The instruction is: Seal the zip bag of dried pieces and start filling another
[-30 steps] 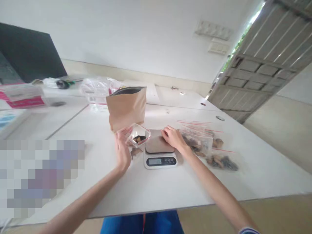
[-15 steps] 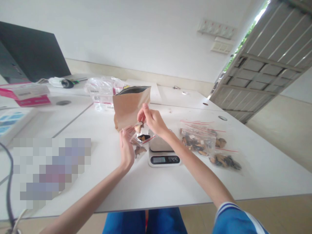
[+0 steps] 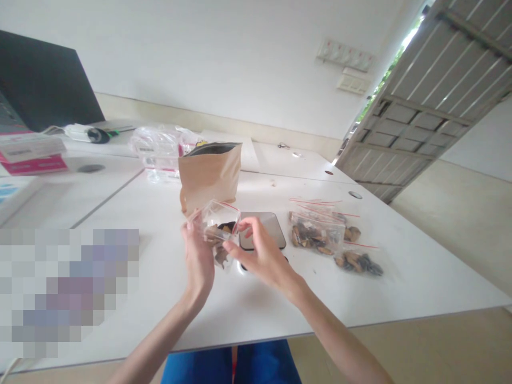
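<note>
My left hand [image 3: 199, 256] is closed on the left side of a small clear zip bag [image 3: 218, 216] with a red line at its mouth. Dark and tan dried pieces [image 3: 221, 256], resembling mushroom slices, show inside it. At the bag's right side is my right hand [image 3: 262, 253], thumb and fingers spread apart, the thumb against or very near the plastic. No piece shows between those fingers. Partly hidden behind this hand, a small digital scale [image 3: 266, 229] has a bare metal plate; its display is covered. Just behind the bag stands an open brown paper pouch [image 3: 210, 176].
Several filled zip bags [image 3: 318, 232] of similar pieces lie right of the scale. Plastic-wrapped boxes [image 3: 158, 149] stand behind the pouch's left side. Farther left are pink-and-white boxes [image 3: 34, 154], a white handheld device [image 3: 86, 133] and a black monitor [image 3: 48, 80]. A blurred patch covers the left front.
My right hand has come down from above the bag to its right side, and its pinched fingers have spread. The piece it held is no longer in them. The bag mouth now stands higher.
</note>
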Demonstrator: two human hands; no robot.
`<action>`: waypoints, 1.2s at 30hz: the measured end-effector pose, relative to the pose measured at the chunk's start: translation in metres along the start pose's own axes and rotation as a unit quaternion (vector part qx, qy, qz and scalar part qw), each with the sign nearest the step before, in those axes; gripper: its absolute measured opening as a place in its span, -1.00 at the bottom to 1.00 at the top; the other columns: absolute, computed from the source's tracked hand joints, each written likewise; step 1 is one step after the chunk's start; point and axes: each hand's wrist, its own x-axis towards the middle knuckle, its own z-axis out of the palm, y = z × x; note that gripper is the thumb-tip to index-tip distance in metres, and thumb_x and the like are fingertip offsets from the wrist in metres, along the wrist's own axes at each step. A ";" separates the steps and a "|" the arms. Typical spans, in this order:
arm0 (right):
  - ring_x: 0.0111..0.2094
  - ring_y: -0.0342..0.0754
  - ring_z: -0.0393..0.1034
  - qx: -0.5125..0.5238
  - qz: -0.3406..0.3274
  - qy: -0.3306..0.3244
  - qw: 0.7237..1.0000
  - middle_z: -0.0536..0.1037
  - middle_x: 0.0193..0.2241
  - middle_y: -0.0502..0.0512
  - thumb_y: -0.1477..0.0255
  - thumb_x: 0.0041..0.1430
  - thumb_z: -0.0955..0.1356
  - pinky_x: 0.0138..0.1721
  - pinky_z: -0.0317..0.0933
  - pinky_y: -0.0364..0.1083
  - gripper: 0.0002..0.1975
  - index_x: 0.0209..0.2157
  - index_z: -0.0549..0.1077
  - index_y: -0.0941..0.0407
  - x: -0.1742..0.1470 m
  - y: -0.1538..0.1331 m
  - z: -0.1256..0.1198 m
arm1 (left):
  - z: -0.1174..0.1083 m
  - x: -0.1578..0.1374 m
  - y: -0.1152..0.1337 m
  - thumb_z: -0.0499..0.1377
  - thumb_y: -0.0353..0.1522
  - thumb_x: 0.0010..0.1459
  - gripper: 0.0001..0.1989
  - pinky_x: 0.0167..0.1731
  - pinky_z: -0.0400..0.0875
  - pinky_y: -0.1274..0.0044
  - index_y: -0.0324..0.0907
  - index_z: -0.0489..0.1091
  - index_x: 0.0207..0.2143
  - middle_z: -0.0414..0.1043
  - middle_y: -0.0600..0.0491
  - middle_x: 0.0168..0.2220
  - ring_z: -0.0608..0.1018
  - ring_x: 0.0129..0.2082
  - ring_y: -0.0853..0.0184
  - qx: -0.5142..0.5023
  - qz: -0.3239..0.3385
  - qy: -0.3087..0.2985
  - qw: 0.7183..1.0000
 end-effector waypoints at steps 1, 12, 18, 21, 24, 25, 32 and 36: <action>-0.18 -0.02 0.39 0.016 -0.005 0.005 1.000 0.47 -0.22 0.16 0.23 0.08 0.37 -0.14 0.27 -0.04 -0.65 -0.17 0.30 0.12 -0.005 -0.001 0.004 | 0.002 -0.007 0.001 0.03 0.02 0.11 -0.51 0.01 0.34 0.36 -0.09 0.29 -0.05 0.35 -0.04 0.05 0.42 0.06 0.19 -0.028 -0.018 -0.009 0.999; -0.11 -0.04 0.46 0.255 0.075 0.037 0.963 0.60 -0.20 0.10 0.25 0.17 0.35 -0.04 0.26 -0.09 -0.76 -0.25 0.56 0.09 -0.009 0.007 -0.009 | -0.043 0.001 0.015 0.19 -0.09 0.07 -0.58 0.13 0.13 0.33 -0.12 0.39 -0.09 0.43 -0.03 0.00 0.38 0.09 0.17 0.095 -0.017 -0.042 0.994; -0.05 0.02 0.44 0.281 0.104 0.090 0.950 0.58 -0.14 0.13 0.12 0.26 0.21 0.04 0.23 -0.02 -0.58 -0.16 0.56 0.08 -0.017 0.011 -0.014 | -0.041 -0.007 0.019 0.20 -0.09 0.07 -0.63 -0.27 0.39 0.52 -0.20 0.48 -0.26 0.55 0.01 -0.35 0.53 -0.38 0.34 0.129 -0.018 -0.063 0.990; -0.01 0.04 0.41 0.223 0.064 0.054 0.971 0.57 -0.12 0.13 0.15 0.28 0.20 0.07 0.19 0.01 -0.60 -0.13 0.55 0.06 -0.022 0.011 -0.015 | -0.035 -0.013 0.020 0.20 -0.09 0.08 -0.64 -0.31 0.41 0.51 -0.20 0.49 -0.27 0.57 -0.02 -0.35 0.56 -0.37 0.30 0.170 0.025 -0.078 0.982; -0.08 0.03 0.44 0.196 0.055 0.057 0.977 0.58 -0.18 0.14 0.16 0.28 0.20 0.00 0.24 0.00 -0.61 -0.20 0.55 0.09 -0.026 0.015 -0.013 | -0.030 -0.017 0.024 0.19 -0.11 0.09 -0.67 -0.37 0.43 0.51 -0.19 0.50 -0.28 0.58 -0.02 -0.35 0.58 -0.40 0.29 0.199 0.064 -0.074 0.975; -0.16 0.03 0.46 0.201 0.070 0.084 0.974 0.59 -0.26 0.14 0.14 0.27 0.20 -0.06 0.28 -0.02 -0.59 -0.24 0.54 0.11 -0.027 0.017 -0.012 | -0.029 -0.018 0.025 0.18 -0.12 0.10 -0.68 -0.39 0.43 0.52 -0.18 0.49 -0.27 0.58 -0.01 -0.37 0.57 -0.44 0.32 0.198 0.079 -0.047 0.976; -0.44 -0.06 0.44 0.245 0.121 0.206 0.940 0.56 -0.47 0.11 0.10 0.24 0.22 -0.35 0.30 -0.11 -0.57 -0.33 0.53 0.14 -0.037 0.025 -0.003 | -0.031 -0.021 0.022 0.17 -0.10 0.12 -0.61 -0.41 0.40 0.57 -0.18 0.44 -0.13 0.58 0.03 -0.40 0.54 -0.52 0.38 0.160 0.059 -0.027 0.985; -0.46 -0.07 0.44 0.306 0.172 0.235 0.906 0.58 -0.49 0.10 0.10 0.25 0.20 -0.36 0.29 -0.11 -0.53 -0.15 0.53 0.14 -0.046 0.021 0.004 | -0.040 -0.024 0.006 0.08 -0.01 0.15 -0.50 -0.16 0.40 0.47 -0.16 0.39 -0.03 0.57 -0.05 -0.21 0.58 -0.21 0.25 0.108 -0.011 -0.126 0.986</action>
